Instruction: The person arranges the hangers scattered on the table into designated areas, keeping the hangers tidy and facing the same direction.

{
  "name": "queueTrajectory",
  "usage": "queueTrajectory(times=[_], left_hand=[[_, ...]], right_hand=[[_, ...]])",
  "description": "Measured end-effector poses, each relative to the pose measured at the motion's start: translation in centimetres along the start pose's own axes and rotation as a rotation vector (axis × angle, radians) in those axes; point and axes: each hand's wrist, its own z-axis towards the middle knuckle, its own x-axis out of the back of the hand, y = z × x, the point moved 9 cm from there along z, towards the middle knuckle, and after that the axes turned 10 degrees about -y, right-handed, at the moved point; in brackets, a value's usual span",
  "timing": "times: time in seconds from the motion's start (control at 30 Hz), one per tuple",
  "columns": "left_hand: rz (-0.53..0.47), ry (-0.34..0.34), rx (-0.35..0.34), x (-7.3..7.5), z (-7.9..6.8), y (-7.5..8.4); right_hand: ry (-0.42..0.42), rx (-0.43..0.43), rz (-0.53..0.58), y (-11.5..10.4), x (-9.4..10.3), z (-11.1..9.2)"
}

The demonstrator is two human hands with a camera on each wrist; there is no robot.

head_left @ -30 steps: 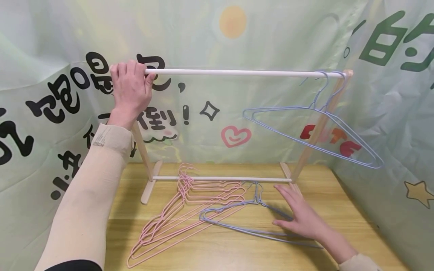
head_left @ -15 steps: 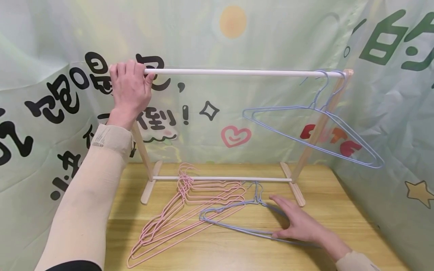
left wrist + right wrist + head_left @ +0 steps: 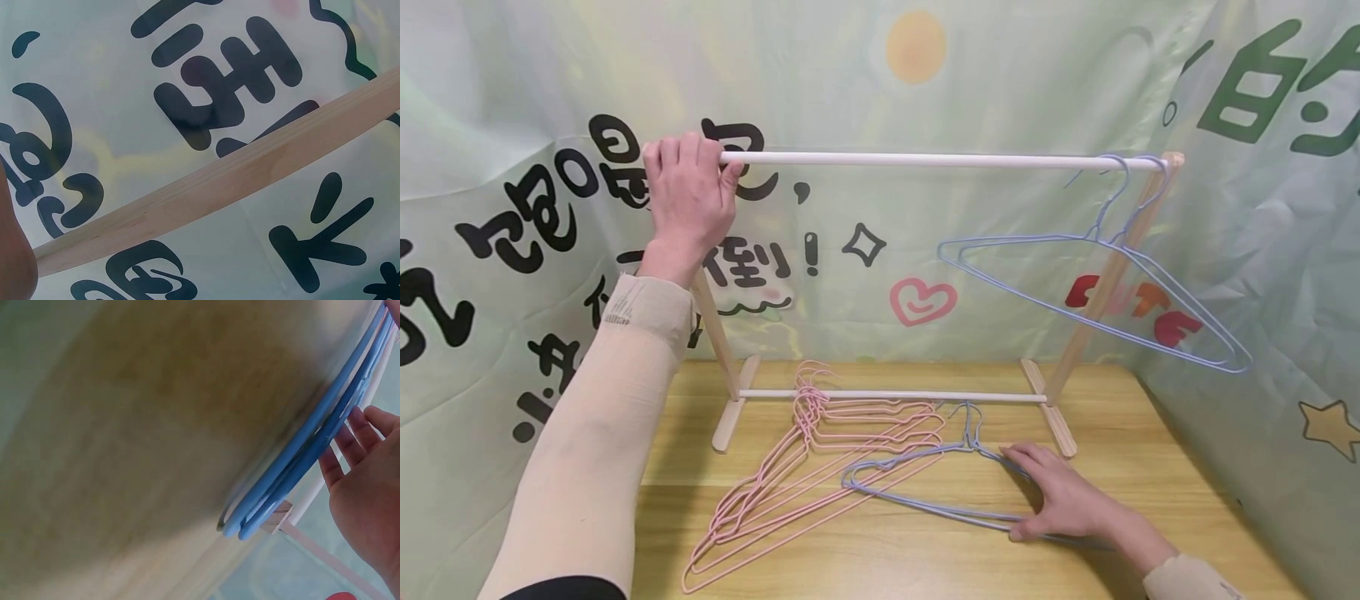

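In the head view, my left hand (image 3: 688, 187) grips the upper left end of a small clothes rack (image 3: 910, 159), fingers curled over it. A wooden post (image 3: 206, 172) of the rack crosses the left wrist view. My right hand (image 3: 1067, 500) lies at the right side of two blue hangers (image 3: 925, 506) on the table, thumb at their bottom bars and fingers by the shoulders. In the right wrist view, loosely bent fingertips touch or nearly touch the blue wires (image 3: 294, 450). Two more blue hangers (image 3: 1022, 240) hang at the rack's right end.
Several pink hangers (image 3: 752, 500) lie in a heap on the wooden table (image 3: 887, 567), partly under the blue ones. The rack's lower bar (image 3: 925, 396) runs behind their hooks. A printed cloth backdrop (image 3: 850, 83) stands behind and at both sides.
My right hand has come down and slightly toward me, onto the blue hangers on the table. My left hand stays at the rack's end; the hangers look unmoved.
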Motion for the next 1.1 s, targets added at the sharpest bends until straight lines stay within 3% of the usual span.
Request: queueTrajectory(times=[0.3,0.57,1.1], left_hand=[[-0.008,0.004,-0.002,0.04,-0.07,0.04],[-0.008,0.003,-0.002,-0.07,-0.06,-0.08],[-0.017,0.014,-0.005,-0.02,-0.05,-0.01]], right_hand=[[-0.023,0.0,-0.013,0.11,-0.05,-0.08],[-0.068,-0.017,0.084,0.02,0.04,-0.2],[-0.007,0.016,0.163,-0.18,0.24,-0.87]])
